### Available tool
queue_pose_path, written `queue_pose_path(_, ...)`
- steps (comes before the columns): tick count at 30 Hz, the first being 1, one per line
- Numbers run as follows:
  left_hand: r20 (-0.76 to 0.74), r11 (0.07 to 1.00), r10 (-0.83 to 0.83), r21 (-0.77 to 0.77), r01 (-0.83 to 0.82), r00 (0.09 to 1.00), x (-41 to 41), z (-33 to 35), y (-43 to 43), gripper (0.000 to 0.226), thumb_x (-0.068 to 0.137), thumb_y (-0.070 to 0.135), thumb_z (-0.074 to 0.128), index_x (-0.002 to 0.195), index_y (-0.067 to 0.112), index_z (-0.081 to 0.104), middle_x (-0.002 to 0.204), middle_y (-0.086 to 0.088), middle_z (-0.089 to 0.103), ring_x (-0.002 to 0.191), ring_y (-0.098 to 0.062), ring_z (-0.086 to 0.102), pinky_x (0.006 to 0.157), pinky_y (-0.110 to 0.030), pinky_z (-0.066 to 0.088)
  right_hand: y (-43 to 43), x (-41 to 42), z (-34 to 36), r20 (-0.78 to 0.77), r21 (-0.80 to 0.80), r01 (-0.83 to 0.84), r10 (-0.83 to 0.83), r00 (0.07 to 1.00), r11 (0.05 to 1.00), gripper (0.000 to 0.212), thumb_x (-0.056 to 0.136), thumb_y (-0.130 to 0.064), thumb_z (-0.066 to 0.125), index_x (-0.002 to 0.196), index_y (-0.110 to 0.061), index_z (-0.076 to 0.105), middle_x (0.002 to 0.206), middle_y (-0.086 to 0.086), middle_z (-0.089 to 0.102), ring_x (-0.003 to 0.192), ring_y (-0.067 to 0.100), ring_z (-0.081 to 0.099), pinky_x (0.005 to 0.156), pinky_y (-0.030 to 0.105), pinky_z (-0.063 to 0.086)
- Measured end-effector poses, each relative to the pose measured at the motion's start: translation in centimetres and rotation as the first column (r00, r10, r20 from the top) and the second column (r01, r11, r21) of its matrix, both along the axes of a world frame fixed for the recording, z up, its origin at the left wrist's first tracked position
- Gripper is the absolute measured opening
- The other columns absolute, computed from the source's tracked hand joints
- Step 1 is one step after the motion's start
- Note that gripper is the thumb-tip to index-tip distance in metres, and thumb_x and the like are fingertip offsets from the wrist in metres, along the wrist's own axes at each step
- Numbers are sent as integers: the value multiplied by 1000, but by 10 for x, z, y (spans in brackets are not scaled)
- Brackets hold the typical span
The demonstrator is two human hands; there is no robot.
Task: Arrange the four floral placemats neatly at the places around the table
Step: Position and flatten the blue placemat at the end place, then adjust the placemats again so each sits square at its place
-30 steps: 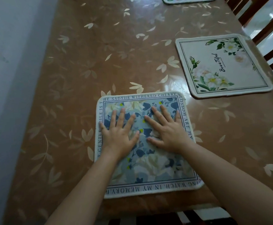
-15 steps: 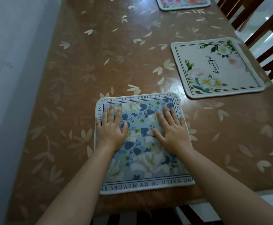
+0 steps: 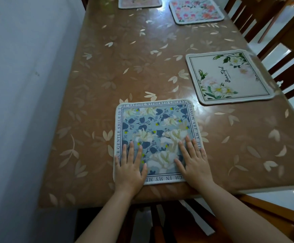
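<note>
Blue placemat (image 3: 156,123) pressed by left hand (image 3: 129,170), right hand (image 3: 195,165), fingers (image 3: 131,151) straight; cream placemat (image 3: 212,74) nearby.

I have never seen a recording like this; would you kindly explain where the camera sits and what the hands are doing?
There is no machine: a person works with two bare hands. Every picture comes from one wide-angle camera worn on the head, looking forward and down, so the arms enter from the bottom. The left hand and right hand lie flat, fingers straight, on the near part of a blue floral placemat by the near edge of the brown leaf-patterned table. Nothing is gripped; the hands only press on it. Three more mats lie there: a white placemat with green leaves on the right, a pink-flowered placemat farther along, and a fourth placemat at the far end, cut off by the frame.
</note>
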State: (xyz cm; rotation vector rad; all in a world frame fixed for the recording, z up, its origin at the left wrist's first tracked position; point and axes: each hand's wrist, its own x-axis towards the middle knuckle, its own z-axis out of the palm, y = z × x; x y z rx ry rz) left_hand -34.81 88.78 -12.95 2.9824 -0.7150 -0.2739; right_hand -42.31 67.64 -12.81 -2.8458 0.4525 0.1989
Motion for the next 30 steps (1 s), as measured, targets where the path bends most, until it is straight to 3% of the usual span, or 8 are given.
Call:
queue_pose_path(4,-42,993,26,-110,-30,999,-20,11,-2,60,85,48,15,140,25,13,151,-10,10,137,-33,3,107,-56,9,9,-10,4,-85,-12,-15,14,996,1000,63,93,-53,21,133,-31,-23,152,6,-22,132,22,-30,111,40,-15)
queue_pose_path(6,-42,997,28,-76,-31,999,-24,10,-2,61,84,49,7,140,26,4,152,-9,2,137,-32,-5,108,-55,4,14,-14,9,-117,-4,-30,30,993,1000,64,93,-53,22,134,-30,-22,152,8,-22,132,24,-30,112,44,-12)
queue_pose_path(9,-95,998,60,-26,-62,994,-28,7,-7,59,88,51,6,139,25,-11,151,-8,-15,134,-30,-21,108,-53,-7,18,-15,21,-148,20,-52,55,987,998,67,91,-53,29,141,-30,-8,154,9,-14,140,27,-17,114,48,-3)
queue_pose_path(12,-151,991,104,-71,-116,983,-38,15,-25,60,93,43,29,144,21,6,153,-8,-6,138,-26,-15,109,-50,-4,15,-13,42,-180,55,-79,88,980,995,64,88,-49,42,141,-23,18,154,10,11,141,28,9,113,48,15)
queue_pose_path(16,-139,972,65,-215,-94,988,-50,36,-54,49,94,33,38,140,18,29,150,-4,24,139,-22,7,111,-43,4,-4,-11,81,-36,218,25,-18,999,976,38,88,-36,48,116,-10,51,121,8,52,110,26,49,88,37,44)
queue_pose_path(20,0,946,-20,-324,19,1000,-62,62,-88,39,85,19,58,121,7,54,130,-16,52,127,-34,38,105,-53,24,-39,-28,111,168,144,-7,-17,986,990,36,87,-32,52,117,-11,52,118,7,56,104,25,52,84,37,46)
queue_pose_path(23,125,915,-66,-388,110,990,-74,87,-127,33,81,21,54,108,5,63,116,-17,62,113,-37,53,94,-58,36,-71,-56,129,263,78,-10,-11,965,997,35,86,-28,54,115,-10,55,119,8,58,106,28,54,86,40,47)
queue_pose_path(30,263,807,-298,-445,389,918,-128,131,-241,38,78,26,47,108,10,65,115,-12,64,111,-33,55,91,-58,39,-160,-148,158,328,-4,137,-128,936,991,36,74,-19,70,106,-4,63,107,15,67,98,33,62,81,44,54)
